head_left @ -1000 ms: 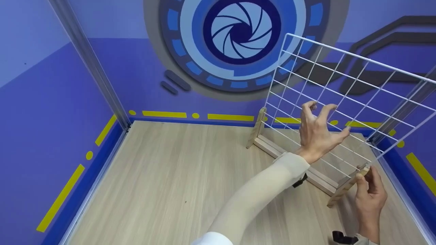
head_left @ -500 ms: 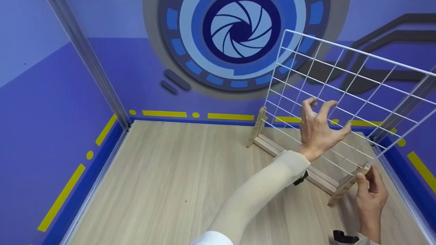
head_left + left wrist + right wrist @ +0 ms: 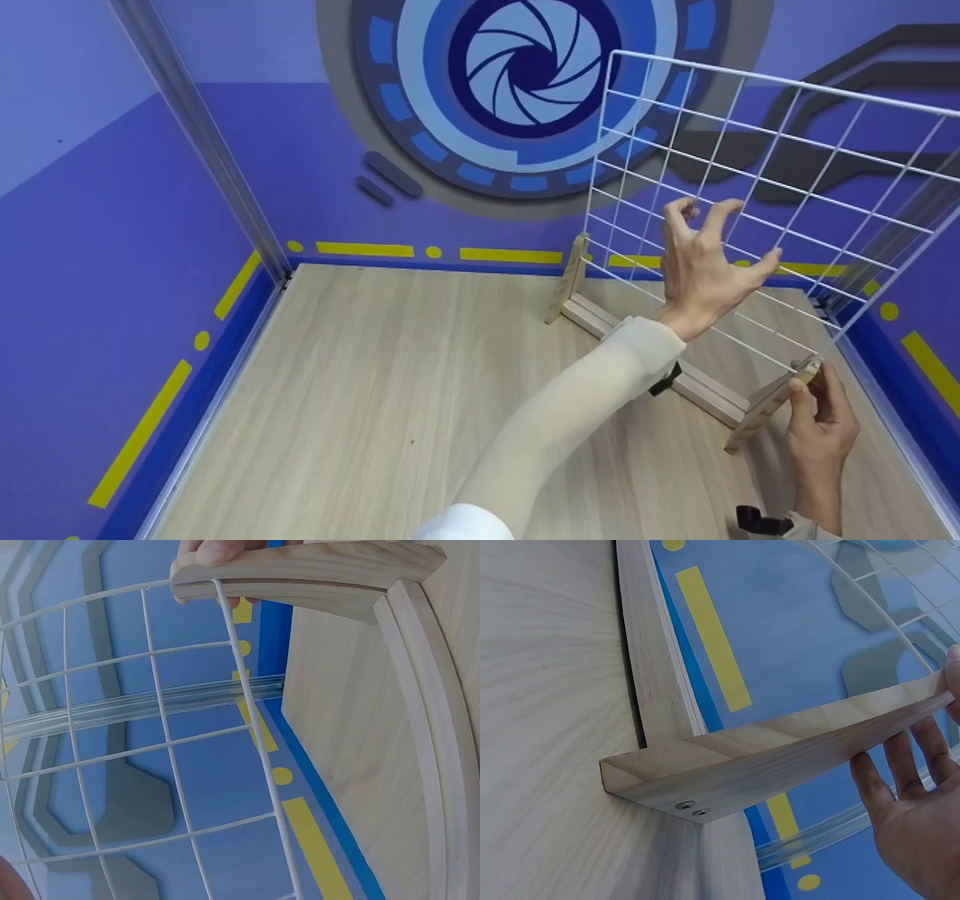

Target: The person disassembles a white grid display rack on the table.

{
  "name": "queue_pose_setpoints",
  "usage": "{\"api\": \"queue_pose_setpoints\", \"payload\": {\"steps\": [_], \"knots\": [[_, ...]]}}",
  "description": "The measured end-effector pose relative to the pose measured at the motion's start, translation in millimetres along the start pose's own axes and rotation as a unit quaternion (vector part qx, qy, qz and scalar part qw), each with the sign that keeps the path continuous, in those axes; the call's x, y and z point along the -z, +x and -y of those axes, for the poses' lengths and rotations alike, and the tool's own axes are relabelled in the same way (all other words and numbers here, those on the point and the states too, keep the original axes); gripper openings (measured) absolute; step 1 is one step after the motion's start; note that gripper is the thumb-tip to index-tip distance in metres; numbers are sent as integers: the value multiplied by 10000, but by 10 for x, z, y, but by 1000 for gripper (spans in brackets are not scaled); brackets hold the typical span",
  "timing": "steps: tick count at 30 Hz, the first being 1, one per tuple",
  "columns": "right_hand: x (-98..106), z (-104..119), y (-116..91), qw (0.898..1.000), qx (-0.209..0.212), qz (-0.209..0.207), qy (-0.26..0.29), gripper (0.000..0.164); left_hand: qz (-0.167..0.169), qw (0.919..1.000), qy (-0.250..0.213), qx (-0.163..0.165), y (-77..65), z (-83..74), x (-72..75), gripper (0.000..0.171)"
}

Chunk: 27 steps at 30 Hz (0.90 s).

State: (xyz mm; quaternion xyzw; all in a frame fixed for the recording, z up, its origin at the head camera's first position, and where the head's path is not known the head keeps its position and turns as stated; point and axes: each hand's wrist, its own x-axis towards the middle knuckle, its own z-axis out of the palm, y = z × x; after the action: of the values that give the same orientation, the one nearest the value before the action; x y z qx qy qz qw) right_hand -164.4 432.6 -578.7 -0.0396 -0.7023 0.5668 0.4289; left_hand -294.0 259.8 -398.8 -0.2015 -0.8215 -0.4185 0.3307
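A white wire grid panel [image 3: 757, 161] leans over a wooden stand [image 3: 705, 399] on the right of the table. Its lower edge lies above the stand's base bar, between the two side pieces. In the left wrist view a lower corner of the grid panel [image 3: 217, 582] meets the grooved top of one side piece [image 3: 315, 574]. My left hand [image 3: 697, 274] holds the panel's mesh with bent, spread fingers; some fingertips are hidden. Thumb and fingers of my right hand [image 3: 823, 431] pinch the upper end of the near side piece [image 3: 795, 739], which has two screws near its foot.
The wood-grain table [image 3: 360, 397] stretches left of the stand. Blue printed walls [image 3: 97, 285] with yellow marks close in the back and sides. A metal corner post [image 3: 202, 142] rises at the back left, another behind the panel.
The grid panel has risen at its lower right and its top edge has moved up and slightly left. My left hand has gone up with it; the right hand stays at the side piece.
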Motion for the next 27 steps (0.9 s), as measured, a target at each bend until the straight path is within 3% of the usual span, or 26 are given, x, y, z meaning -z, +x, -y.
{"api": "queue_pose_setpoints", "payload": {"steps": [6, 14, 27], "knots": [[-2, 8, -5, 10000, 32, 37, -40, 51, 51, 10000, -76, -37, 13, -26, 24, 67], [6, 80, -6, 9971, -527, 82, -547, 54, 42, 9997, -65, -252, 73, -114, 74, 67], [7, 9, 13, 9993, -324, -135, -88, 52, 109, 9994, 60, -321, 57, -156, 93, 67]]}}
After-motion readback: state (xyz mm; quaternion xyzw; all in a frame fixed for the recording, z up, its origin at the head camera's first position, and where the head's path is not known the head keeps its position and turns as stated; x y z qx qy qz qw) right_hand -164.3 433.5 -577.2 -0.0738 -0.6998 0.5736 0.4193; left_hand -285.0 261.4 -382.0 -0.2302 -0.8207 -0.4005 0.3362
